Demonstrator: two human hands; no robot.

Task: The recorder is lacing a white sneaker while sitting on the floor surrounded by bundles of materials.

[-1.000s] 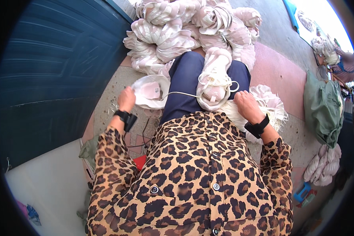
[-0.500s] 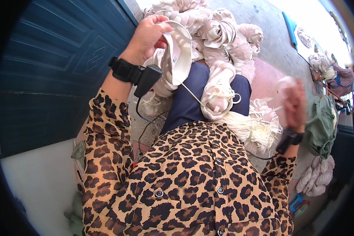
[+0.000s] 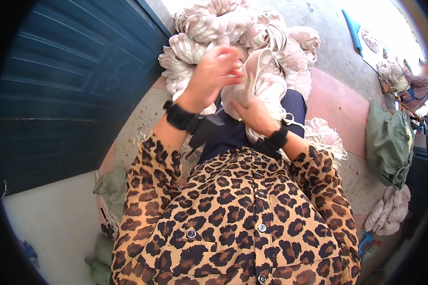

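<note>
A white shoe upper [image 3: 257,64] is held over my lap by my right hand [image 3: 257,115], whose thumb and fingers close on its lower part. My left hand [image 3: 215,71] is raised just left of that upper. Motion smears its fingers, and whether they touch anything cannot be made out. Behind the held piece, a second white shoe upper [image 3: 272,92] with loose laces [image 3: 290,118] rests on my thighs, partly covered by my right hand and the first upper.
Bundles of pale shoe uppers [image 3: 214,26] pile up beyond my knees. A dark blue panelled door [image 3: 81,90] stands at left. To the right are a white laced bundle [image 3: 325,137], a green sack [image 3: 390,142] and more pale bundles [image 3: 389,211]. Another person [image 3: 416,90] sits far right.
My right hand has come in from the far right to grip the upper. The upper has left my left hand's grip and moved toward the middle; my left hand has shifted right and lower.
</note>
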